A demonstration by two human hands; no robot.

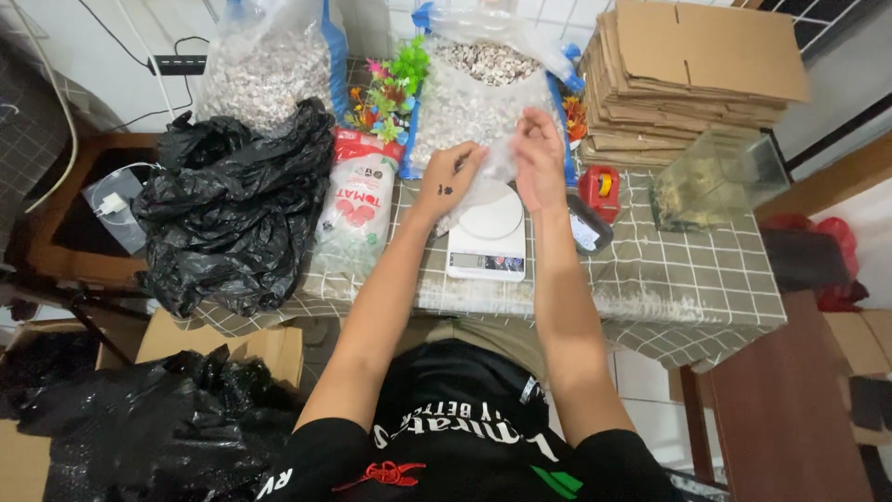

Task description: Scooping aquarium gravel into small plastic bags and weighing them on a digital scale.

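- Head view: I see my left hand (pixel 452 174) and right hand (pixel 539 158) raised together above the white kitchen scale (pixel 488 234), both pinched shut on a small clear plastic bag (pixel 492 165) stretched between them.
- The bag hangs just over the scale's round platform; I cannot tell whether it touches.
- The scale sits on the checked tablecloth (pixel 688 279), near the table's front edge.
- Behind it stands an open sack of pale gravel (pixel 483 102); a second gravel sack (pixel 265 70) is to the left.
- A crumpled black bag (pixel 232 214) lies left, a stack of flattened cardboard (pixel 688 74) right, a red tape measure (pixel 601 189) beside my right hand.
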